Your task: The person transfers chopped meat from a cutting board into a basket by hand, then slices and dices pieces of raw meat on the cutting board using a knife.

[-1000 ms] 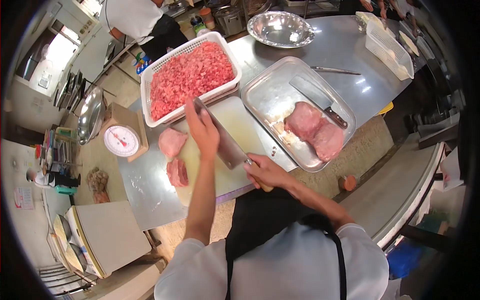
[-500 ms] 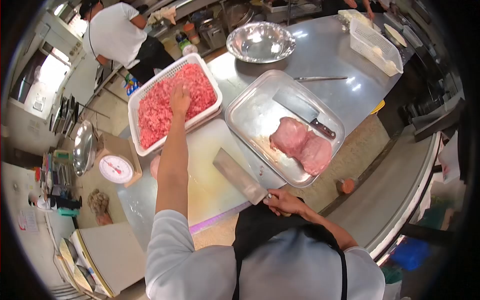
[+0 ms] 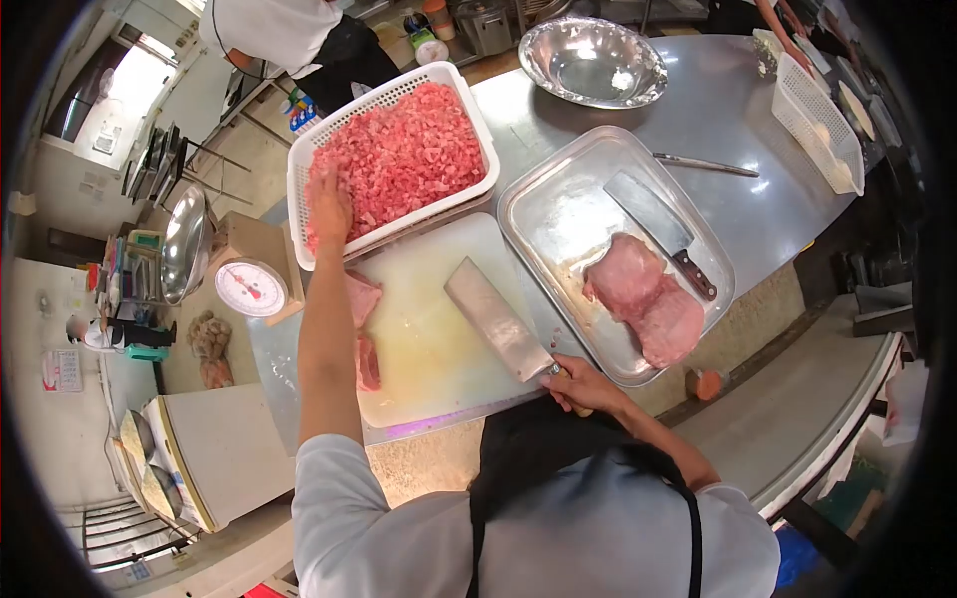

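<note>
Chopped pink meat (image 3: 414, 145) fills a white basket (image 3: 482, 169); it spreads ahead and to the right of the person's left hand (image 3: 330, 211), which rests on the meat at the basket's left side. From my feed I cannot tell whether those fingers are spread or pinching any meat. The right hand (image 3: 584, 387) is wrapped round the handle of a cleaver (image 3: 498, 324). From that hand, the broad blade points forward and left over a pale cutting board (image 3: 424, 339); I cannot tell whether it touches the board. Two meat chunks (image 3: 365, 301) sit nearer the person than the left hand, partly hidden by its forearm. Just ahead and right of the right hand, I see a metal tray (image 3: 558, 199) holding large meat pieces (image 3: 648, 299) and a knife (image 3: 650, 216). A shiny bowl (image 3: 593, 70) stands well beyond that hand. A dial scale (image 3: 251, 287) is left of the left hand.
</note>
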Motion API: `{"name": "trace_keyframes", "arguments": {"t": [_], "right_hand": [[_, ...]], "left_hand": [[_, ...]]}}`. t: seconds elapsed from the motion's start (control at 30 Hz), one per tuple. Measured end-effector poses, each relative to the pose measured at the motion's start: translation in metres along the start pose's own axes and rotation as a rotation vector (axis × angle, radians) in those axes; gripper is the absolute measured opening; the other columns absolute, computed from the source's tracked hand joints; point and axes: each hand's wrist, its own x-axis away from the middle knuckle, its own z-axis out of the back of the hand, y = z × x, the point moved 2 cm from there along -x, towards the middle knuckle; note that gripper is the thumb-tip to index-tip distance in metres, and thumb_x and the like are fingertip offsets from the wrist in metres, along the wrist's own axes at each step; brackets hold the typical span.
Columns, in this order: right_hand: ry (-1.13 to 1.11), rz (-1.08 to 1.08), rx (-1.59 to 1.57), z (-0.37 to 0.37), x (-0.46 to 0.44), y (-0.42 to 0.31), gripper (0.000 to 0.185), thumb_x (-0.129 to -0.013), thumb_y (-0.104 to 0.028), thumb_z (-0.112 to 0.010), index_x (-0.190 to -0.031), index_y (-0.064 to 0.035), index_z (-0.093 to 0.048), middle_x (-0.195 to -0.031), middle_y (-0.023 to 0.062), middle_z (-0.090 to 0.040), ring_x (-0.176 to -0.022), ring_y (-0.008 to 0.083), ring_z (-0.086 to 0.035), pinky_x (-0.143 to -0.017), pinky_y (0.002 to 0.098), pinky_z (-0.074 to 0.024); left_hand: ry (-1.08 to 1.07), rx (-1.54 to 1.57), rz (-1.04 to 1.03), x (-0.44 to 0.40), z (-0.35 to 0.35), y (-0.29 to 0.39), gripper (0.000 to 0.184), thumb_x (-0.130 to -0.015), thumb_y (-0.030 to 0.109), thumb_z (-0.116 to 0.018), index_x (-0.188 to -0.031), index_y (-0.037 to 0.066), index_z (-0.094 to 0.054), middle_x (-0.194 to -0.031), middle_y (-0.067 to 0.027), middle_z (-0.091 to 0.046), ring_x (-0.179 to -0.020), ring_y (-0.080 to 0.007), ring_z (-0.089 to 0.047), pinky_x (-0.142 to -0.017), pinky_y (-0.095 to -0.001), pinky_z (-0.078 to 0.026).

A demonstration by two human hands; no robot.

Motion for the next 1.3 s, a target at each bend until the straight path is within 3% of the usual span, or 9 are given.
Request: {"name": "trace_keyframes", "arguments": {"t": [0.23, 0.4, 0.53, 0.63, 0.73, 1.07, 1.17, 1.23, 1.3], "right_hand": [[0.073, -0.142, 0.094, -0.007, 0.016, -0.028, 0.03, -0.104, -0.028, -0.066, -0.124, -0.006, -0.063, -0.071, -0.001, -0.056, -0.057, 0.0075, -0.054, -0.05, 0.0266, -0.0432], [0.157, 0.139, 0.471, -0.006, 0.025, -0.03, 0.036, -0.1, -0.029, -0.069, -0.127, -0.0056, -0.063, -0.076, 0.0131, -0.065, -0.063, 0.0303, -0.062, -0.061, 0.0415, -0.0509], [0.169, 0.285, 0.741, -0.008, 0.034, -0.065, 0.041, -0.098, -0.03, -0.07, -0.13, -0.0056, -0.062, -0.087, 0.0248, -0.069, -0.08, 0.0482, -0.066, -0.075, 0.0543, -0.0525], [0.144, 0.33, 0.933, -0.01, 0.028, -0.075, 0.048, -0.095, -0.024, -0.071, -0.137, -0.006, -0.056, -0.086, 0.0211, -0.07, -0.082, 0.0446, -0.068, -0.072, 0.0532, -0.0526], [0.126, 0.344, 1.027, -0.025, 0.013, -0.063, 0.052, -0.093, -0.018, -0.068, -0.141, -0.0026, -0.053, -0.096, 0.0221, -0.07, -0.084, 0.0437, -0.069, -0.073, 0.0537, -0.0542], [0.024, 0.537, 1.348, -0.033, -0.01, -0.053, 0.044, -0.093, -0.019, -0.069, -0.132, -0.0006, -0.062, -0.108, 0.0225, -0.068, -0.103, 0.0421, -0.067, -0.08, 0.0547, -0.0571], [-0.415, 0.422, 1.256, -0.053, 0.04, -0.144, 0.037, -0.098, -0.03, -0.068, -0.121, -0.0021, -0.06, -0.103, 0.0197, -0.068, -0.096, 0.0418, -0.068, -0.08, 0.0527, -0.0546], [-0.562, 0.679, 1.152, -0.068, 0.087, -0.199, 0.036, -0.1, -0.032, -0.065, -0.115, -0.0011, -0.055, -0.086, 0.0172, -0.067, -0.08, 0.0414, -0.069, -0.067, 0.0518, -0.0544], [-0.407, 0.893, 1.214, -0.092, 0.134, -0.246, 0.029, -0.088, -0.027, -0.075, -0.097, -0.0018, -0.063, -0.07, 0.0101, -0.062, -0.051, 0.0241, -0.06, -0.046, 0.0455, -0.0412]], "left_hand": [[-0.15, -0.062, 0.226, -0.052, -0.052, -0.065, 0.047, -0.103, 0.026, -0.052, -0.149, 0.014, -0.055, -0.152, -0.0267, -0.051, -0.136, -0.0475, -0.052, -0.113, -0.0566, -0.043], [-0.111, -0.097, 0.257, -0.047, -0.081, -0.079, 0.051, -0.106, 0.039, -0.044, -0.149, 0.015, -0.055, -0.157, -0.0243, -0.048, -0.144, -0.0452, -0.045, -0.117, -0.0589, -0.037], [0.048, -0.158, -0.046, -0.014, -0.055, -0.064, 0.042, -0.1, 0.034, -0.057, -0.132, 0.009, -0.067, -0.138, -0.0256, -0.061, -0.126, -0.0441, -0.058, -0.107, -0.0558, -0.045], [0.263, -0.106, -0.103, 0.006, 0.014, 0.006, 0.025, -0.092, 0.027, -0.07, -0.101, 0.004, -0.075, -0.101, -0.0236, -0.072, -0.094, -0.0439, -0.067, -0.088, -0.0541, -0.053], [0.039, -0.15, 0.199, 0.032, 0.036, 0.026, 0.024, -0.092, 0.025, -0.069, -0.095, 0.003, -0.076, -0.094, -0.0228, -0.073, -0.094, -0.0443, -0.068, -0.086, -0.0553, -0.053], [0.018, 0.103, 0.318, 0.072, 0.027, -0.009, 0.034, -0.095, 0.036, -0.07, -0.092, 0.002, -0.068, -0.089, -0.0212, -0.073, -0.089, -0.0399, -0.071, -0.084, -0.0492, -0.053], [0.046, 0.173, 0.31, 0.071, 0.029, -0.006, 0.037, -0.097, 0.037, -0.069, -0.095, 0.001, -0.069, -0.094, -0.0223, -0.072, -0.091, -0.0374, -0.07, -0.086, -0.0472, -0.052], [0.073, 0.305, 0.344, 0.069, 0.031, -0.013, 0.037, -0.098, 0.037, -0.068, -0.098, 0.0, -0.07, -0.097, -0.021, -0.072, -0.091, -0.0331, -0.07, -0.086, -0.0446, -0.052], [0.076, 0.508, 0.41, 0.071, 0.033, -0.022, 0.036, -0.099, 0.035, -0.068, -0.102, -0.001, -0.07, -0.099, -0.0184, -0.073, -0.089, -0.0273, -0.069, -0.084, -0.041, -0.053]]}}
